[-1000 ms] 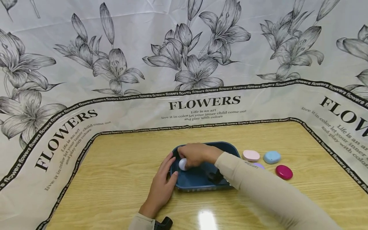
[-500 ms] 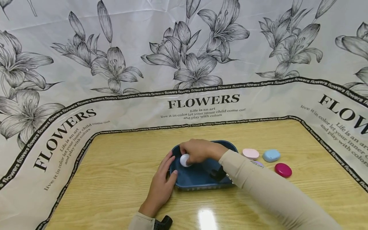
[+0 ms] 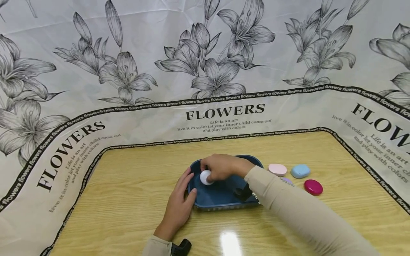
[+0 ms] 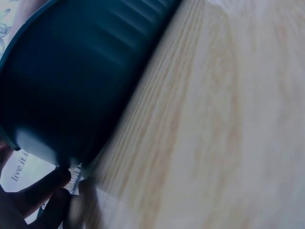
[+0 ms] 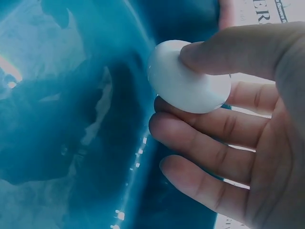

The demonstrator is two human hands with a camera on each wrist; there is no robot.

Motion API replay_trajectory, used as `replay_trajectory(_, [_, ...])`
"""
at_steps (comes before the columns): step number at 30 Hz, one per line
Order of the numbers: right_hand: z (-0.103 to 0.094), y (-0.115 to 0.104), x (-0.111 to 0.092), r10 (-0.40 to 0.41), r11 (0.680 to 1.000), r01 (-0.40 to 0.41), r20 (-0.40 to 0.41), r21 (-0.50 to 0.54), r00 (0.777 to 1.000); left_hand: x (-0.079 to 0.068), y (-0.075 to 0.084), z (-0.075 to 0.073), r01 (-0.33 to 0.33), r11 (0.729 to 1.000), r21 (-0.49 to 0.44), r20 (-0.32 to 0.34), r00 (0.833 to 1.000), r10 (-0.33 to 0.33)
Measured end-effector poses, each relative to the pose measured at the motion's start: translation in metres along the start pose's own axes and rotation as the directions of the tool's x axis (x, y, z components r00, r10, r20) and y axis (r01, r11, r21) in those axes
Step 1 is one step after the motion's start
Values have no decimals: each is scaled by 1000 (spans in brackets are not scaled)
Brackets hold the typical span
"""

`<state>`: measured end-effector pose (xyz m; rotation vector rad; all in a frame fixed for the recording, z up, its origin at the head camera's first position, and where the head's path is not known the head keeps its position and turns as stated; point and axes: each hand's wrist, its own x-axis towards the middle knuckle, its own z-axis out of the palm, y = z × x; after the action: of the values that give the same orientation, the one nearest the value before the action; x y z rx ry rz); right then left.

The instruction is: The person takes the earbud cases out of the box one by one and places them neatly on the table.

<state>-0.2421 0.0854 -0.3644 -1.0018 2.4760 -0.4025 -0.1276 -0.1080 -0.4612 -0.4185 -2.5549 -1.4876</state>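
My right hand [image 3: 219,167] reaches into a dark blue plastic basin [image 3: 221,206]. Between its thumb and fingers it pinches a smooth white oval piece [image 5: 183,78], rounded like a small bar of soap. In the right wrist view the thumb lies on top of the piece, with the fingers beneath and beside it, above the basin's shiny floor. My left hand [image 3: 180,204] rests against the basin's left end, fingers fairly straight along the outer wall, thumb near the front corner. From the left wrist, its fingers [image 4: 43,186] show beside the basin's ribbed side [image 4: 95,62].
Right of the basin lie a pink oval piece [image 3: 277,169], a light blue one [image 3: 300,171] and a dark magenta one [image 3: 313,187]. A purple piece [image 3: 287,181] is partly hidden behind the right sleeve. A flower-printed cloth [image 3: 224,78] borders the wooden table [image 3: 134,185].
The white oval piece, pinched in my right hand, has shifted slightly right and away from me inside the basin. My left hand stays at the basin's left end.
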Motion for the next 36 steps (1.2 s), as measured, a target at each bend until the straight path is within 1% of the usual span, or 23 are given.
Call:
replay_trajectory(5, [-6, -3, -3, -20, 1000, 21, -9, 8, 1000, 0, 0, 0, 5, 1000, 4, -6, 1000, -5])
replay_trajectory(9, [-10, -3, -8, -10, 999, 11, -23, 44, 1000, 1, 0, 0, 1, 1000, 10, 0, 1000, -1])
replay_trajectory(13, [-12, 0, -11, -18, 995, 22, -48, 94, 999, 2, 0, -1, -5, 1000, 16, 4, 1000, 5])
replay_trajectory(19, [-13, 2, -14, -20, 971, 34, -63, 235, 998, 2, 0, -1, -4, 1000, 22, -6, 1000, 5])
replay_trajectory(23, [-11, 5, -19, -13, 957, 35, -78, 287, 997, 1, 1, -1, 9, 1000, 30, -5, 1000, -9])
replay_trajectory(26, [-11, 7, -24, -6, 945, 35, -91, 326, 996, 1, 1, -1, 4, 1000, 28, -7, 1000, -4])
replay_trajectory(32, [-10, 9, -34, -20, 933, 63, -123, 354, 992, 1, 2, -1, -9, 1000, 17, -11, 1000, 9])
replay_trajectory(36, [-9, 11, -37, -42, 936, 90, -146, 339, 988, 1, 1, -1, -8, 1000, 20, -10, 1000, 8])
